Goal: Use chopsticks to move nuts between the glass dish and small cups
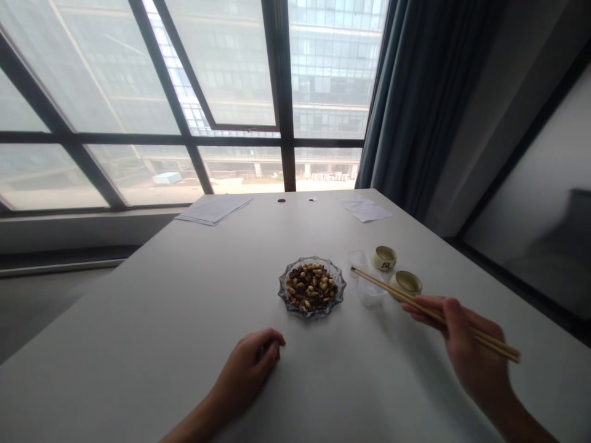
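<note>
Two chopsticks point(388, 287) slant across the right side of the desk point(161, 295), held in the right hand point(478, 351), its fingers closed around them and its wrist angled up from the lower corner. Their tips lie close together over clear plastic containers point(372, 294); contact can't be judged, and the transparent walls make it hard to count these. The left hand point(252, 363) rests on the desk, loosely curled; its palm is hidden, though nothing shows in its grip. Both forearms are cut off below. Between the hands, farther forward, sits one glass bowl point(310, 314) of mixed nuts and seeds point(311, 287), too many to count. Two cups point(385, 258) stand beside the containers, the nearer partly covered by the chopsticks.
</note>
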A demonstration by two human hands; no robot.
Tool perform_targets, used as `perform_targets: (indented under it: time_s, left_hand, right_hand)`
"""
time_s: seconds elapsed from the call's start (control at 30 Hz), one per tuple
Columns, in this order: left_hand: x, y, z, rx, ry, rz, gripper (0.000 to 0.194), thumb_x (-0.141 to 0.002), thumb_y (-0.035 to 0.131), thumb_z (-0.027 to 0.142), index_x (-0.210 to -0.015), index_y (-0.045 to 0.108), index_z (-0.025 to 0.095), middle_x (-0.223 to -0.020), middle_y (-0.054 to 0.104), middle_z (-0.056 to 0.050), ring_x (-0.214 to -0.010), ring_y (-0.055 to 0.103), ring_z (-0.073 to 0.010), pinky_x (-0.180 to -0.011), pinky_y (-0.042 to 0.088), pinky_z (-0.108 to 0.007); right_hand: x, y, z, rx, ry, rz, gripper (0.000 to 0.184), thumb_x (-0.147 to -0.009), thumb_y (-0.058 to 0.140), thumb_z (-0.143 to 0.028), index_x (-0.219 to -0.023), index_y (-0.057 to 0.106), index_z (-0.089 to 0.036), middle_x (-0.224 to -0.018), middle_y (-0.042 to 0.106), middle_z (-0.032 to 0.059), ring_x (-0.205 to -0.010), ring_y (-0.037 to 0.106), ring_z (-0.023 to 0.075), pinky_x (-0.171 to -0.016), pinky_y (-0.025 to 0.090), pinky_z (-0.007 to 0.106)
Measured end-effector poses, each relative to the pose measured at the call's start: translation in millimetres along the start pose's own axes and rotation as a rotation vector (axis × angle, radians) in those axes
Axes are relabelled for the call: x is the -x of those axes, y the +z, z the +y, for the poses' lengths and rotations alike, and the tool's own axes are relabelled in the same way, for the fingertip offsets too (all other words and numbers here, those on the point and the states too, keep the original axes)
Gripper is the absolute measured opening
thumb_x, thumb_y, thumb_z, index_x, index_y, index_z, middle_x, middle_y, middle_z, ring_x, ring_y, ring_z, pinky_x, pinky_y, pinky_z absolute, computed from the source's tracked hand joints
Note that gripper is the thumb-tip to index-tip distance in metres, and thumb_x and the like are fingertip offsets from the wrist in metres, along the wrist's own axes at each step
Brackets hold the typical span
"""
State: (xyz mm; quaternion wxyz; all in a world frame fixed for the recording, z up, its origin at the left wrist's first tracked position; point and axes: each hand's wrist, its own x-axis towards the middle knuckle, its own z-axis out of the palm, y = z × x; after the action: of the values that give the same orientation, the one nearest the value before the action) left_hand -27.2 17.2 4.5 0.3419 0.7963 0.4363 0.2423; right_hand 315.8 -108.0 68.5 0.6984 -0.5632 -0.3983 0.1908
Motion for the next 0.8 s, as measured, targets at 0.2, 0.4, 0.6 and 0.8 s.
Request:
perform_targets:
  time_s: [0.2,0.4,0.6,0.8]
  left_hand:
    - [-3,-0.8,-2,-0.041,-0.011,-0.012,0.031,-0.094,0.047,0.04,-0.089,0.071,0.02,-0.072,0.07,-0.001,-0.069,0.064,-0.0205,-0.066,0.047,-0.026]
    - [-4,-1.0,-3,-0.068,-0.002,-0.016,0.035,-0.095,0.044,0.043,-0.091,0.07,0.02,-0.073,0.071,-0.001,-0.07,0.065,-0.0204,-0.067,0.049,-0.026]
    - [-3,-0.4,-5,-0.067,0.002,-0.008,0.034,-0.095,0.045,0.043,-0.092,0.07,0.021,-0.073,0.071,0.0,-0.068,0.065,-0.0197,-0.066,0.049,-0.025]
    - [-4,-0.4,-4,-0.036,-0.001,-0.008,0.034,-0.095,0.045,0.042,-0.09,0.07,0.02,-0.071,0.07,0.0,-0.067,0.064,-0.0193,-0.066,0.048,-0.025]
  right_hand:
    - [-7,-72,17,-0.091,0.077,0.361,0.035,-0.089,0.07,-0.045,-0.09,0.077,-0.011,-0.08,0.079,0.0134,-0.073,0.079,0.0244,-0.077,0.066,0.03]
    - [4,-97,35,-0.035,0.192,0.341,0.041,-0.087,0.071,-0.049,-0.093,0.075,-0.009,-0.084,0.079,0.0161,-0.079,0.079,0.0258,-0.075,0.066,0.029]
    - [8,-107,31,-0.002,0.162,0.335,0.042,-0.085,0.072,-0.052,-0.094,0.076,-0.01,-0.085,0.079,0.0148,-0.078,0.079,0.0259,-0.074,0.066,0.028]
    - [10,-78,10,0.071,0.025,0.159,0.036,-0.094,0.065,-0.046,-0.098,0.077,-0.013,-0.089,0.079,0.0144,-0.08,0.078,0.0266,-0.072,0.067,0.033]
